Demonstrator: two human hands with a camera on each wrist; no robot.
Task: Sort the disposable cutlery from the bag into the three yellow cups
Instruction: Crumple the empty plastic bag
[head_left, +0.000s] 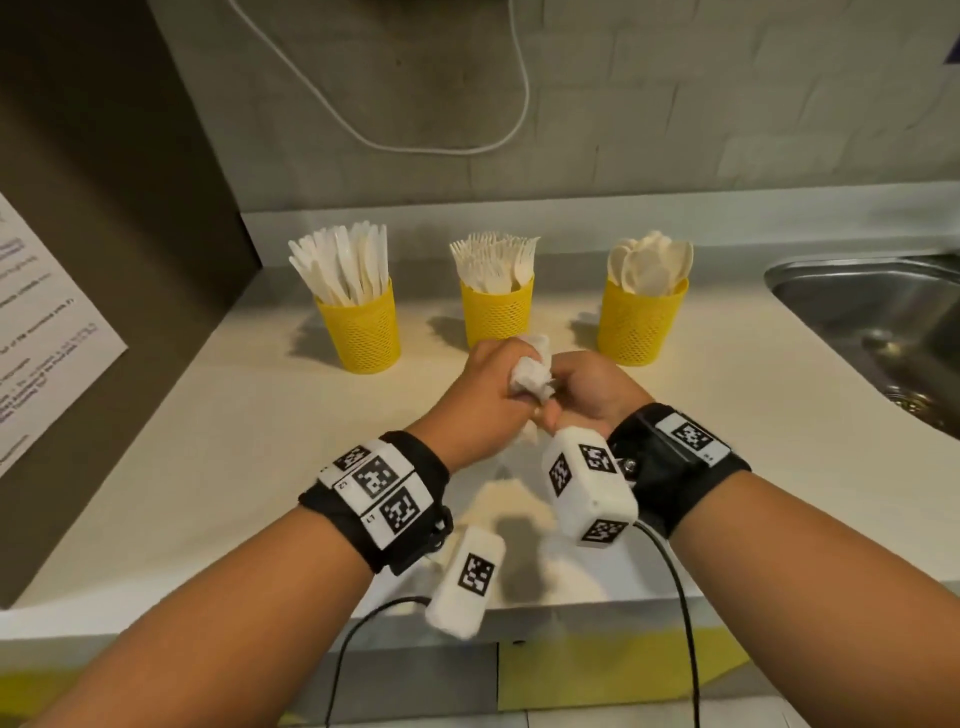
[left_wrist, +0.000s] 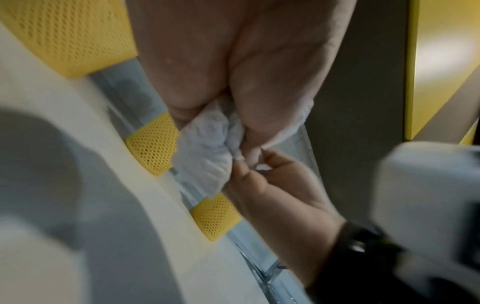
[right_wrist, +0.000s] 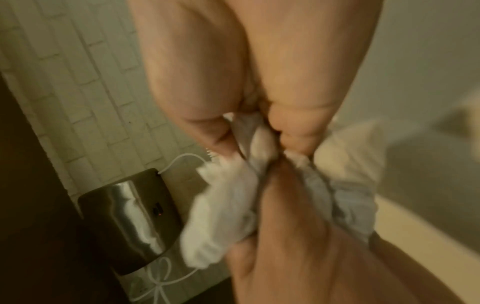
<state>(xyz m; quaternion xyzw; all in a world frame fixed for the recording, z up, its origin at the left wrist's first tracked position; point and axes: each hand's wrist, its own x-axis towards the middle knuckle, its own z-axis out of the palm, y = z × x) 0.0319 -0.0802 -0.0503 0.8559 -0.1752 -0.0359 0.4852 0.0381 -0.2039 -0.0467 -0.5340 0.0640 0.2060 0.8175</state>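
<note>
Head view: left hand (head_left: 491, 384) and right hand (head_left: 589, 387) both squeeze the crumpled white bag (head_left: 530, 371) above the counter (head_left: 234, 441), before three yellow cups (head_left: 497, 317). Wrist views: fingers curl tightly around this bag.

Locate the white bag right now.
In the head view the crumpled bag is bunched between the left hand and right hand, above the counter, before the middle yellow cup.

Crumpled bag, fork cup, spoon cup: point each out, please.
crumpled bag (head_left: 530, 373), head view, on its bunched white middle between the hands.
fork cup (head_left: 496, 317), head view, on its mesh wall.
spoon cup (head_left: 640, 325), head view, on its mesh wall.
</note>
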